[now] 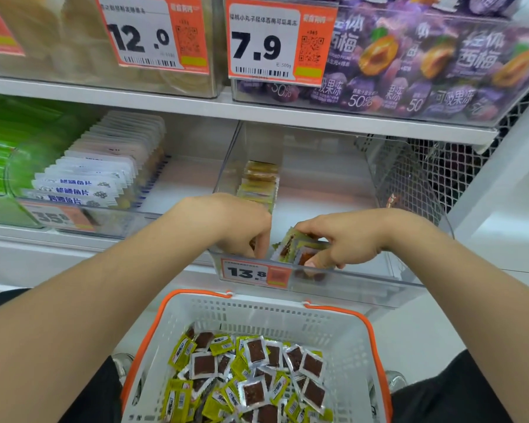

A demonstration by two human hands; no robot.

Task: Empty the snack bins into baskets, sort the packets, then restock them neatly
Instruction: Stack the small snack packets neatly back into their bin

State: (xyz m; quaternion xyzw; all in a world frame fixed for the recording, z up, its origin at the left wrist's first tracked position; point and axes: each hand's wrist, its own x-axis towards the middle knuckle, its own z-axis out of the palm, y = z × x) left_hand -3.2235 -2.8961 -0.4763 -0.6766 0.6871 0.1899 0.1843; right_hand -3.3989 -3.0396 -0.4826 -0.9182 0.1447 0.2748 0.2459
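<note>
The right hand [342, 239] is gripping packets [293, 247] in the clear bin [348, 283] on the white shelf [28, 239]. The left hand [245, 228] is curling beside them; I cannot tell what it holds.

My head-worn wide-angle camera faces forward and down, close to the clear plastic shelf bin [364, 288], with the white orange-rimmed plastic basket [287, 319] directly below it.

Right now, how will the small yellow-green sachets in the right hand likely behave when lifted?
Probably light and thin: the right hand pinches several small yellow-green foil sachets at once. Likely slippery, since they fan out unevenly in its fingers. Those loose in the white plastic basket lie flat, so rolling seems unlikely.
</note>
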